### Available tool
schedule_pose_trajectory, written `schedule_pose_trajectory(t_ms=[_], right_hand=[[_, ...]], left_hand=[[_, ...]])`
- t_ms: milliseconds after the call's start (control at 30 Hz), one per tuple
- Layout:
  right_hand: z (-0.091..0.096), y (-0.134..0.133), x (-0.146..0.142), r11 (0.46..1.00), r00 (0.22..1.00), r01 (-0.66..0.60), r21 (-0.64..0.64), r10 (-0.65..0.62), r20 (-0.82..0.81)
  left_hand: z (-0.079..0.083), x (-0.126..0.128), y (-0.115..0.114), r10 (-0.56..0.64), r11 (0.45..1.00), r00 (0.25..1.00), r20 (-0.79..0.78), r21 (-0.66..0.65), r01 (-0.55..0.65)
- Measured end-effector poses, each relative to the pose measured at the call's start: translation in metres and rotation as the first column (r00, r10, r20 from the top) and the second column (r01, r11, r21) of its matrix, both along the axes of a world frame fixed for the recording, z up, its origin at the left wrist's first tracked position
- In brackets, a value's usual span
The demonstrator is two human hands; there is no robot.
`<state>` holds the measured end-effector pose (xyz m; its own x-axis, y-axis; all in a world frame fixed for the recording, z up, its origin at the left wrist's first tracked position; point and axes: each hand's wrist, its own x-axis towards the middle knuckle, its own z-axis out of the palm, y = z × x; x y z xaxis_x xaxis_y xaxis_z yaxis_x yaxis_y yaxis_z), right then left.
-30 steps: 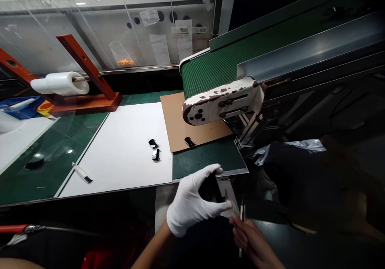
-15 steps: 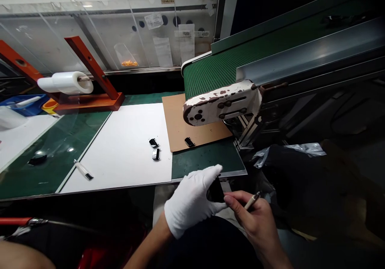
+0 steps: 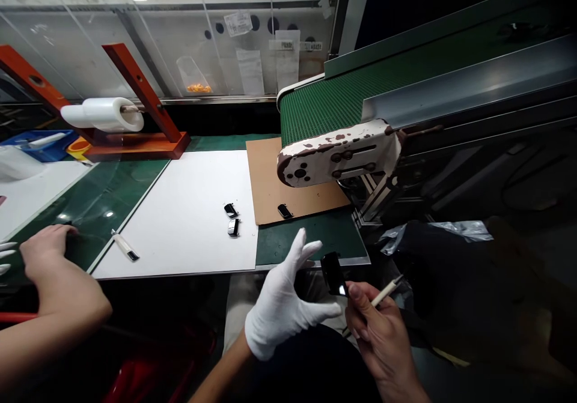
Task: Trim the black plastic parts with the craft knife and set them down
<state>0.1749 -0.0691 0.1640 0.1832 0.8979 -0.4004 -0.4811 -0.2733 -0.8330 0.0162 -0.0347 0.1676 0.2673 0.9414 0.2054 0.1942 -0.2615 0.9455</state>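
Note:
My left hand (image 3: 282, 304), in a white glove, is open below the table's front edge, its fingers spread and holding nothing. My bare right hand (image 3: 376, 331) is closed on a small glossy black part (image 3: 333, 272), pinched at the fingertips just right of the glove. A thin white-handled tool (image 3: 382, 292) sticks out between the same hand's fingers. Three similar small black parts lie on the table: two (image 3: 231, 210) (image 3: 233, 227) on the white sheet (image 3: 189, 217), one (image 3: 284, 211) on the brown cardboard (image 3: 270, 181).
A green conveyor (image 3: 333, 99) with a chipped white end plate (image 3: 338, 154) overhangs the cardboard. A white-handled knife (image 3: 125, 247) lies at the sheet's left edge. An orange stand holds a film roll (image 3: 103, 115). Another person's arm and hand (image 3: 45, 247) rest at left.
The black part has passed from my gloved left hand to my right fingertips, and the glove has opened. Another person's arm has come in at the left.

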Motion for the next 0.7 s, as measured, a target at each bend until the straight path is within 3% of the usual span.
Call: schedule_pose_trajectory(t_ms=[233,467,700], right_hand=[[-0.009,-0.003,-0.004,1.000,0.987,-0.017,0.002,0.017,0.161],[-0.018,-0.004,-0.007,0.998,0.964,-0.064,-0.009,0.064,0.258],[-0.017,-0.004,-0.017,0.990,0.949,-0.117,-0.083,0.136,0.283]], left_hand=[[0.006,0.007,0.000,0.000,1.000,0.999,-0.052,-0.026,-0.002],[0.003,-0.003,0.004,0.010,0.998,0.991,-0.132,-0.066,-0.019],[-0.007,-0.017,-0.001,0.013,0.997,0.963,-0.270,0.071,0.007]])
